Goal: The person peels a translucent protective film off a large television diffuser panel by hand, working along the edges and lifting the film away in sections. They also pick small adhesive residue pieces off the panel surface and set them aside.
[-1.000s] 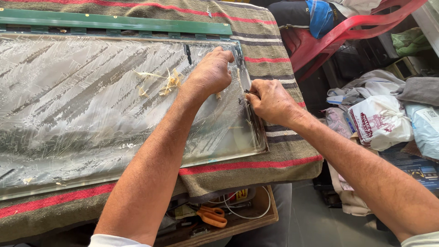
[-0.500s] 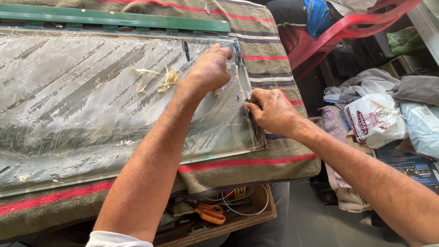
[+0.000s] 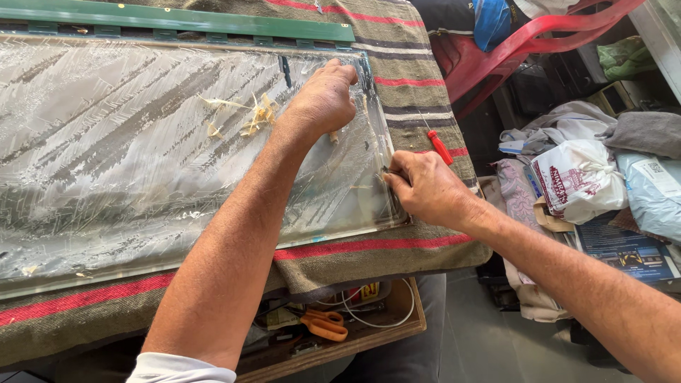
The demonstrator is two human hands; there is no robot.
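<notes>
- Head view, looking down: a large clear panel (image 3: 163,149), streaked with scrape marks, lies flat on a striped blanket (image 3: 397,248) that covers the tabletop; the panel's right end sits near the tabletop's right edge.
- The left hand (image 3: 323,99) rests knuckles-up on the panel near its far right corner, fingers curled and pressing down, closed on nothing that shows.
- The right hand (image 3: 425,188) sits at the panel's right edge, fingers pinched shut on a thin dark tool whose tip meets the edge; most of the tool is hidden inside the grip.
- The two hands are apart, with a stretch of the panel's right edge between them.
- A red-handled screwdriver (image 3: 438,145) lies on the blanket just beyond the right hand, not held.
- Pale curled scrapings (image 3: 252,120) lie on the panel, left of the left hand.
- A green strip (image 3: 177,21) runs along the tabletop's far edge.
- Orange-handled scissors (image 3: 325,325) lie in a wooden tray below the near edge.
- By the look of it, the step in hand is working along the panel's right edge with the tool; the next move calls for steady downward pressure from the left hand and a shallow, controlled tool angle so the tip does not slip.
</notes>
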